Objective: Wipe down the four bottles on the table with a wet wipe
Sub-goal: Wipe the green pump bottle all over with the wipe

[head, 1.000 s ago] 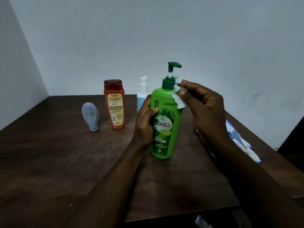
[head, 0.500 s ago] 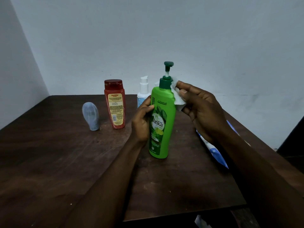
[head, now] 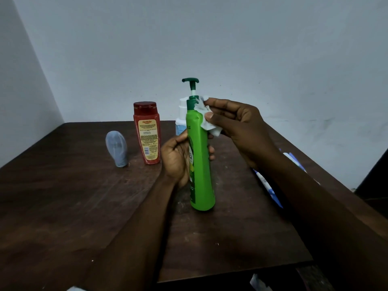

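The dark wooden worktop (head: 63, 196) carries a tall green bottle (head: 200, 164), which stands upright near its middle, its pump head crosswise with the spout toward 9 o'clock. The right hand (head: 239, 127) comes in from 3 o'clock and pinches a white wet wipe (head: 213, 129) between thumb and fingers (head: 218, 101), pressing it against the bottle's shoulder and dark green collar. The left hand (head: 176, 158) wraps the bottle's midsection from 9 o'clock, thumb on the near side, fingertips (head: 211, 152) curling round the far side and showing at its right edge. At 10 o'clock from the green bottle stands a red bottle (head: 147, 133), with a grey-blue bottle (head: 116, 148) resting cap-down just beside it at 9 o'clock. A white pump bottle (head: 182, 110) is partly hidden behind the green one at 11 o'clock. A blue-and-white wipe pack (head: 267, 186) lies at 3 o'clock under the right forearm. Since half a second ago the green bottle has turned in the left hand: its label has swung round to the left edge, and the pump head, then seen end-on, now shows sideways; the wipe stays at the neck.
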`<action>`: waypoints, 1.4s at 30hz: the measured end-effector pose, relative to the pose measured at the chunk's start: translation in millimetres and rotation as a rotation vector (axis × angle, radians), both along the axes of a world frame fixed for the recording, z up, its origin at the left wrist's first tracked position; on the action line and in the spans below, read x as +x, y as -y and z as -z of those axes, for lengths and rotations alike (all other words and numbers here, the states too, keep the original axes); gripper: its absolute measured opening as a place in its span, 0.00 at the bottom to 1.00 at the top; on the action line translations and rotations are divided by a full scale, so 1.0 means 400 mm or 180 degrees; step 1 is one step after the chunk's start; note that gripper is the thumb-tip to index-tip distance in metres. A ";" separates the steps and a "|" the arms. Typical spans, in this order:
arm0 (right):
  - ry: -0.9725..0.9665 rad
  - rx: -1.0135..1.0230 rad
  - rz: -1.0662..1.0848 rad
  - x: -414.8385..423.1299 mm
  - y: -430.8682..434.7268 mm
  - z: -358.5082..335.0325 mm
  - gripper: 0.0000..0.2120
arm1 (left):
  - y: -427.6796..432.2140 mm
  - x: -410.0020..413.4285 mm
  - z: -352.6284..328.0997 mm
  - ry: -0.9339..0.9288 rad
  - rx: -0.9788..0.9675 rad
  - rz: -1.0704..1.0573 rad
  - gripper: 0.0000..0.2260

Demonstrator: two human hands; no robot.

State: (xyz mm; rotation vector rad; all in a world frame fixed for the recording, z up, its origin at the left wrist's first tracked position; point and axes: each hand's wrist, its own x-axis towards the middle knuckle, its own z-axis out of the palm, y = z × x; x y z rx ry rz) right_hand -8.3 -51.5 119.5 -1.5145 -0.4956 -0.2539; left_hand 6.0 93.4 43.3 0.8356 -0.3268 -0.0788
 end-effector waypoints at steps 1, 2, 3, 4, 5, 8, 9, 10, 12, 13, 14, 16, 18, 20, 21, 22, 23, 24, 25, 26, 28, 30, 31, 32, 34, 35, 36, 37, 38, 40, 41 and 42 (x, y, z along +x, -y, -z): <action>-0.0010 -0.0022 0.0001 0.004 -0.001 -0.004 0.17 | -0.001 0.000 -0.002 -0.0006 -0.0018 0.0030 0.23; -0.0006 -0.0043 0.0017 0.009 -0.002 -0.008 0.17 | -0.001 0.002 -0.001 0.0011 -0.0046 0.0074 0.23; 0.0011 -0.0054 0.0048 0.013 -0.004 -0.012 0.17 | 0.001 0.001 -0.002 0.0020 -0.0058 0.0105 0.23; 0.0030 -0.0044 0.0085 0.015 -0.006 -0.016 0.17 | 0.003 0.000 -0.002 0.0020 -0.0049 0.0110 0.23; 0.0050 -0.0025 0.0129 0.014 -0.008 -0.019 0.16 | 0.005 0.000 -0.002 0.0005 -0.0048 0.0109 0.23; 0.0209 -0.0066 0.0342 -0.012 -0.022 -0.018 0.16 | 0.011 0.001 -0.002 -0.0018 -0.0017 0.0093 0.22; 0.0275 -0.0138 0.0453 -0.024 -0.029 -0.010 0.16 | 0.012 -0.002 -0.003 -0.0006 0.0005 0.0072 0.21; 0.0346 -0.0211 0.0561 -0.038 -0.035 0.001 0.16 | 0.013 -0.001 -0.001 -0.0023 0.0005 0.0030 0.21; 0.0572 -0.0466 0.0826 -0.065 -0.047 0.027 0.17 | 0.014 0.001 0.001 -0.0075 -0.0021 -0.0052 0.22; 0.0730 -0.0653 0.0983 -0.078 -0.053 0.043 0.18 | 0.014 0.001 0.000 -0.0092 -0.0062 -0.0097 0.21; 0.0900 -0.0842 0.1136 -0.089 -0.057 0.059 0.19 | 0.012 0.002 0.001 -0.0088 -0.0111 -0.0162 0.21; 0.1290 -0.1123 0.1318 -0.114 -0.062 0.080 0.21 | 0.012 0.001 0.002 0.0010 -0.0130 -0.0224 0.22; 0.1692 -0.1326 0.1295 -0.122 -0.064 0.090 0.23 | 0.016 -0.001 0.004 0.0114 -0.0195 -0.0273 0.19; 0.2062 -0.1586 0.1234 -0.115 -0.066 0.086 0.24 | 0.022 -0.007 -0.006 0.0240 -0.0282 -0.0335 0.15; 0.2152 -0.1680 0.1202 -0.107 -0.065 0.082 0.24 | 0.024 -0.015 -0.017 0.0296 -0.0329 -0.0309 0.14; 0.2170 -0.1747 0.1163 -0.102 -0.065 0.075 0.25 | 0.026 -0.018 -0.020 0.0349 -0.0360 -0.0257 0.18; 0.2162 -0.1791 0.1136 -0.098 -0.064 0.067 0.25 | 0.027 -0.020 -0.019 0.0364 -0.0365 -0.0191 0.20; 0.2159 -0.1796 0.1117 -0.095 -0.062 0.058 0.25 | 0.026 -0.015 -0.015 0.0347 -0.0355 -0.0186 0.20; 0.2171 -0.1729 0.1107 -0.092 -0.060 0.050 0.24 | 0.026 -0.015 -0.015 0.0319 -0.0373 -0.0191 0.20; 0.2211 -0.1596 0.1134 -0.087 -0.056 0.043 0.21 | 0.026 -0.008 -0.009 0.0308 -0.0385 -0.0178 0.20; 0.2279 -0.1171 0.1319 -0.077 -0.047 0.031 0.15 | 0.028 -0.003 -0.005 0.0430 -0.0389 -0.0054 0.25; 0.2016 -0.0607 0.1395 -0.074 -0.036 0.018 0.12 | 0.028 -0.001 -0.003 0.0483 -0.0340 -0.0052 0.28; 0.1780 -0.0338 0.1354 -0.073 -0.031 0.010 0.11 | 0.029 0.002 -0.003 0.0496 -0.0286 -0.0055 0.27; 0.1565 -0.0123 0.1308 -0.073 -0.026 0.003 0.10 | 0.031 0.001 -0.006 0.0524 -0.0219 -0.0062 0.25; 0.1239 0.0138 0.1235 -0.071 -0.016 -0.009 0.09 | 0.034 0.005 -0.002 0.0621 -0.0137 -0.0122 0.22; 0.1091 0.0229 0.1183 -0.071 -0.013 -0.013 0.10 | 0.037 0.006 -0.001 0.0704 -0.0091 -0.0168 0.21; 0.0949 0.0316 0.1130 -0.071 -0.011 -0.016 0.10 | 0.040 0.006 -0.001 0.0755 -0.0057 -0.0231 0.18; 0.0826 0.0403 0.1074 -0.070 -0.009 -0.018 0.11 | 0.043 0.006 -0.002 0.0770 -0.0044 -0.0268 0.16; 0.0732 0.0482 0.1010 -0.068 -0.006 -0.019 0.12 | 0.046 0.007 -0.001 0.0780 -0.0021 -0.0291 0.16; 0.0566 0.0581 0.0849 -0.062 -0.001 -0.021 0.15 | 0.050 0.003 -0.002 0.0859 0.0068 -0.0287 0.17; 0.0483 0.0601 0.0757 -0.058 0.003 -0.022 0.17 | 0.052 0.000 -0.003 0.0892 0.0127 -0.0294 0.16; 0.0395 0.0603 0.0672 -0.054 0.008 -0.025 0.19 | 0.052 -0.003 -0.003 0.0924 0.0191 -0.0307 0.16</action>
